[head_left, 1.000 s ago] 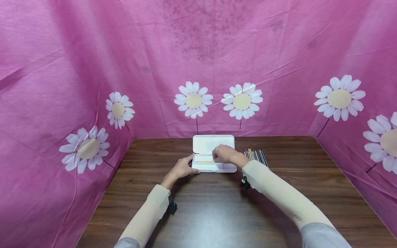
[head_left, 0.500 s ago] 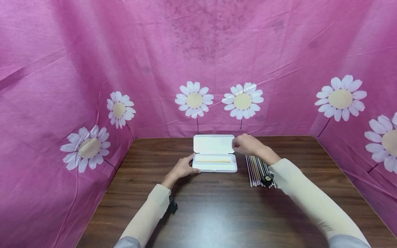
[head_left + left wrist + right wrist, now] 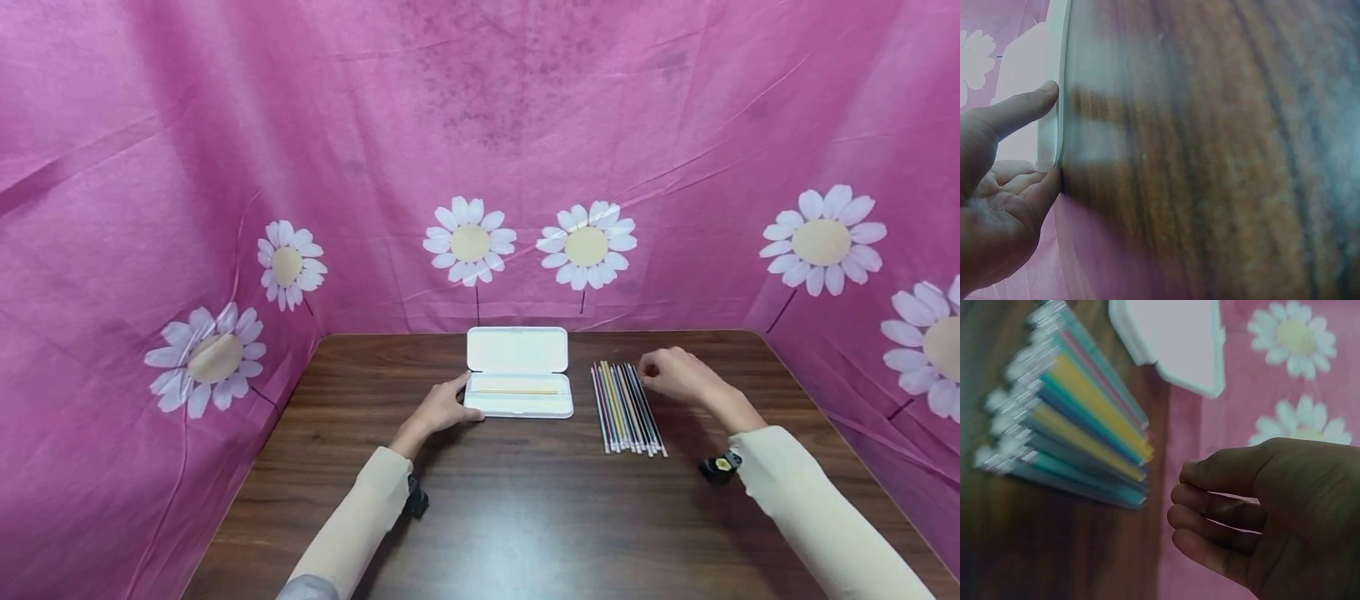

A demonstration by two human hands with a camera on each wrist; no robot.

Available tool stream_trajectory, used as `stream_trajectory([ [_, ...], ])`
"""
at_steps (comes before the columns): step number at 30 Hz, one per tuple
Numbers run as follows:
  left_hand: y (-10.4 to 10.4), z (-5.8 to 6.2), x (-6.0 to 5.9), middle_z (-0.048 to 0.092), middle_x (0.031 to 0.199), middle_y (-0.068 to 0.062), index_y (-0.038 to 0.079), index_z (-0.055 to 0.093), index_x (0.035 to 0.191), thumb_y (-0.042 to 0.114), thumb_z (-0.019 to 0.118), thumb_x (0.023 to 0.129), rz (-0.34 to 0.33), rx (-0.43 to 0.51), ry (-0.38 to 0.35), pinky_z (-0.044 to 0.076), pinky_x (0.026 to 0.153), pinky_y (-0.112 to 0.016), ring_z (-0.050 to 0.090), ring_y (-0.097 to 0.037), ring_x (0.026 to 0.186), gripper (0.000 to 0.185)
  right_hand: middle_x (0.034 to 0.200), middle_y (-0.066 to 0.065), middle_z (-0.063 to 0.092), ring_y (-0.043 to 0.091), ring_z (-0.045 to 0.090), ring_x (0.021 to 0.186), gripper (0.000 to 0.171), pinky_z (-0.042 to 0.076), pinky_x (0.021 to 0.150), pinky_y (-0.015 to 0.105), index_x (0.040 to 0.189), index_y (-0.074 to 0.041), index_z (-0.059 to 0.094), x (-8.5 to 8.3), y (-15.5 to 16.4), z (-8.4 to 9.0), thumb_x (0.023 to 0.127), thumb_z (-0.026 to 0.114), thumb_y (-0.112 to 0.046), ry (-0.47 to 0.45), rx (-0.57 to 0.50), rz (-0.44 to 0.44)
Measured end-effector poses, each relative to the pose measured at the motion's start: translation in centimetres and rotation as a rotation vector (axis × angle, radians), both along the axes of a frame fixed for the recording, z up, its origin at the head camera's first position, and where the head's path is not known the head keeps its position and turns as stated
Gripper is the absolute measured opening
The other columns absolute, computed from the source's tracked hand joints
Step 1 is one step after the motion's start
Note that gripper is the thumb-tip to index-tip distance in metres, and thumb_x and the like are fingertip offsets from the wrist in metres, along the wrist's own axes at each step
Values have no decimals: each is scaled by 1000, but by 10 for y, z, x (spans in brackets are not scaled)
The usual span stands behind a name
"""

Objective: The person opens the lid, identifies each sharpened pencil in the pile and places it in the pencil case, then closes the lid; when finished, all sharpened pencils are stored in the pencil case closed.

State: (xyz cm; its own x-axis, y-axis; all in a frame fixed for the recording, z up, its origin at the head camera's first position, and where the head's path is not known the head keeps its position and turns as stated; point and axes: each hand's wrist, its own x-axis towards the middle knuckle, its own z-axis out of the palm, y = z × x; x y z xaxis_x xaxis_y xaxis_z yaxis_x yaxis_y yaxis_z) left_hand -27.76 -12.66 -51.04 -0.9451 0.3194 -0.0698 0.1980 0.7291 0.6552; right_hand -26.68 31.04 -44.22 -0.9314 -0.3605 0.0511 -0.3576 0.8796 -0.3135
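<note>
- Currently: right hand point(image 3: 670, 372) hovers at the far end of the pens point(image 3: 627, 407), fingers loosely curled, nothing held (right wrist view confirms a gap between fingertips point(image 3: 1190, 499) and pen tips).
- Left hand point(image 3: 444, 406) rests against the left end of the case point(image 3: 519, 395), fingers straight, thumb and fingertip touching its edge; steadying, not gripping.
- Pens lie in a tight parallel row on the table point(image 3: 525, 500), just right of the case, apart from it.
- Case lies open, lid point(image 3: 517, 348) folded back flat; one thin pale pen point(image 3: 517, 391) lies in the tray.
- Handling, judged: pens look thin, light, stiff plastic with smooth barrels, so likely to roll or slip and to drag neighbours along. Best taken one at a time, pinched near the far end or mid-barrel with thumb and forefinger, starting from the row's right edge.
- Case looks light, rigid, and prone to sliding on the smooth wood; the left hand's bracing suits that.
</note>
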Motion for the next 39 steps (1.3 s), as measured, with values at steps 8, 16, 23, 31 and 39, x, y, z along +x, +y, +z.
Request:
stream_trajectory([
  [8,1,0,0,50,161,-22,4,40,164,31,90,85,0,-4,6,41,125,-48,49,-36,150,97,79,-2,71,16,58,73,10,50,67,43,82,-16,74,12,25,-38,92,77,-18,-45,-14,-88],
  [16,1,1,2,49,162,-22,5,39,164,31,89,85,7,16,-6,41,125,-48,49,-36,150,98,79,-2,70,15,59,74,10,50,69,40,81,-13,71,15,23,-54,90,76,-15,-62,-60,-110],
  [23,1,1,2,49,162,-22,4,39,164,29,90,85,5,27,-2,40,125,-49,48,-36,150,97,74,1,62,18,56,69,15,44,63,33,81,-11,64,17,18,-54,88,74,-20,-164,-75,-204],
  [31,1,-2,3,50,161,-23,4,40,164,30,90,84,4,18,2,41,124,-50,49,-37,149,98,67,5,62,20,62,56,24,52,52,33,81,-7,60,19,11,-53,91,73,-24,-283,-85,-302],
  [39,1,-1,2,50,161,-22,5,40,164,31,90,84,5,23,1,41,125,-48,49,-36,150,98,65,8,62,21,62,50,27,48,53,35,72,-9,57,18,8,-50,86,71,-28,-254,-26,-357],
])
